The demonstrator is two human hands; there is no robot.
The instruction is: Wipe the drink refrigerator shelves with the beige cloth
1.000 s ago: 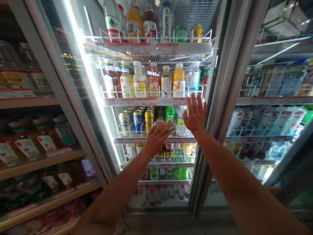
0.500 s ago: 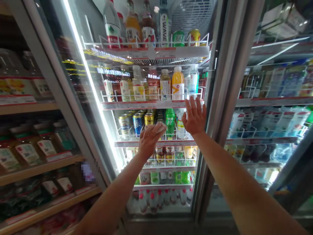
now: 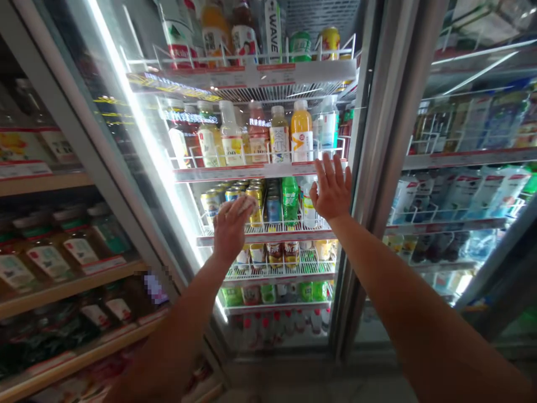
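I face a lit drinks fridge with a glass door. My left hand is closed on a small whitish cloth and presses it against the glass in front of the row of cans. My right hand lies flat on the glass with its fingers spread. It sits near the door's right frame, level with a green bottle behind the glass.
Wire shelves inside hold an orange juice bottle, other bottles and cans. A second fridge door stands to the right. Wooden shelves with packaged goods run along the left.
My left hand with the cloth has slid left across the glass, from in front of the green bottle to the cans. My right hand has stayed flat in the same place.
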